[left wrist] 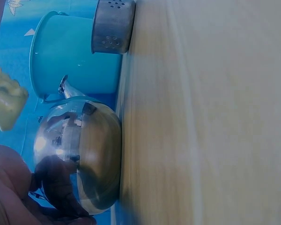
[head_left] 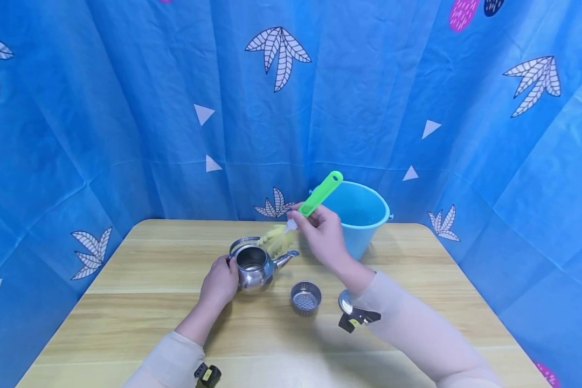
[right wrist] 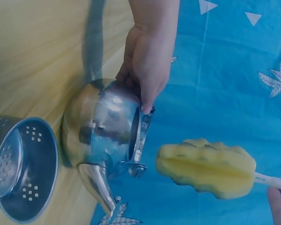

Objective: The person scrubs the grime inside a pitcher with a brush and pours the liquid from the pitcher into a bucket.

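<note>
My left hand (head_left: pixel 219 281) grips a small stainless steel teapot (head_left: pixel 255 278) by its left side, thumb at the rim. The teapot stands upright on the table without a lid, its spout pointing right and its handle lowered beside the opening. In my right hand (head_left: pixel 327 240) is a sponge bottle brush (head_left: pixel 322 193), pinched near the lower end of its green handle. Its yellow sponge head (right wrist: pixel 206 168) hangs beyond the teapot's opening, apart from it in the right wrist view. A perforated metal strainer basket (head_left: pixel 306 298) sits on the table to the teapot's right.
A light blue bucket (head_left: pixel 364 237) stands at the back right, behind my right hand. Near my right wrist, a shiny round metal piece (head_left: pixel 345 302) is partly hidden by the wrist camera. Blue patterned curtain (head_left: pixel 267 124) surrounds the wooden table (head_left: pixel 140 302) on the far side and both flanks.
</note>
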### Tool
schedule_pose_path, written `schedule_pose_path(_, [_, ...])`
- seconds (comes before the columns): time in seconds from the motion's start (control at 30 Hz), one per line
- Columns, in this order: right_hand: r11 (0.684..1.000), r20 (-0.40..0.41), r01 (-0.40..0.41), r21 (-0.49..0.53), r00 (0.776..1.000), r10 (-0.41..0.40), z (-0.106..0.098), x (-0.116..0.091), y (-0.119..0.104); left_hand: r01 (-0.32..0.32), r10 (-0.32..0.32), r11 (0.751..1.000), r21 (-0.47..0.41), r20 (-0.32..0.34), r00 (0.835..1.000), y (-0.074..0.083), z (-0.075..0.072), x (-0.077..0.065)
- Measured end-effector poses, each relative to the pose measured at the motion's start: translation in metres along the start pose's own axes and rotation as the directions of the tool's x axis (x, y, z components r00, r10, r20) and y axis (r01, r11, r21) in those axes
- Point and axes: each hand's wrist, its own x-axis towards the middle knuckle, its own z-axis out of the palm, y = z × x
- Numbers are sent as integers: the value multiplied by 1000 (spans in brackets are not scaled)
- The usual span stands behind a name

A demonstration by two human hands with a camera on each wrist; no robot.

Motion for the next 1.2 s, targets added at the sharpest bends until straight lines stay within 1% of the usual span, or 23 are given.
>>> schedule_pose_path(0.07, [1000,-7,-7,8,1000,7,-4,-3,-11,0,0,1000,2,1,1000,0,0,0])
schedule_pose_path(0.23, [999,-21,-8,33,1000,8,-16,-8,-17,-2,2,1000,2,4,1000,0,-1,-1])
schedule_pose_path(0.3, [999,-27,5,50,1000,-4,-22,-8,-10,0,0,1000,3,4,1000,1,-1,-1])
schedule_pose_path(0.37, [998,-34,7,56,999,-6,-27,-10,-10,3,-3,1000,3,7,1000,1,-2,-1])
schedule_pose_path(0.57, [999,-43,35,16,998,-34,-43,-16,-7,9,-9,1000,-1,11,1000,1,-2,0])
schedule_pose_path(0.73, [998,-56,47,-37,997,-49,-55,-20,-3,1,-1,1000,2,7,1000,1,-2,0])
schedule_pose_path(0.97, [995,-71,67,-73,995,-72,-73,-24,0,3,-3,1000,-2,7,1000,2,-2,0])
schedule_pose_path(1.07, [994,-77,53,-91,995,-61,-81,-26,2,5,-5,1000,-2,3,1000,2,-1,0])
schedule_pose_path(1.2, [996,-111,8,-87,994,-18,-90,-29,1,3,-3,1000,1,-5,1000,2,-1,0])
